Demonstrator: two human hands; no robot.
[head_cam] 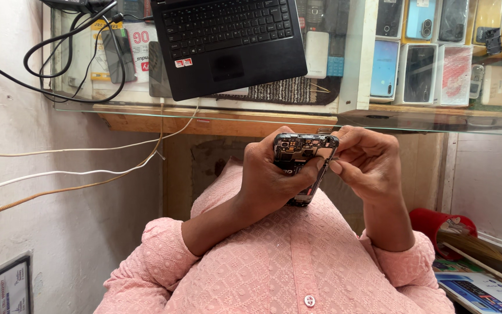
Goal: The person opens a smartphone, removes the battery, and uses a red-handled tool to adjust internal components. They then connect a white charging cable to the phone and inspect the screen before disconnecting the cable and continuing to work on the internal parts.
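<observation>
A phone with its back cover off (304, 150) shows its dark circuit board and camera parts. It is held up in front of my chest, below the edge of a glass counter. My left hand (268, 180) wraps around the phone's left side and lower half. My right hand (367, 166) is at the phone's right edge, with thumb and fingertips pinched against its upper right corner. Both pink sleeves are pushed up the forearms. The lower end of the phone is hidden behind my left hand.
A black laptop (228, 43) lies open on the glass counter (204, 109), with a white power bank (316, 53) beside it. Phone boxes (419, 72) fill the case at right. Cables (59, 174) run along the left wall. A red container (443, 224) and broom stand at lower right.
</observation>
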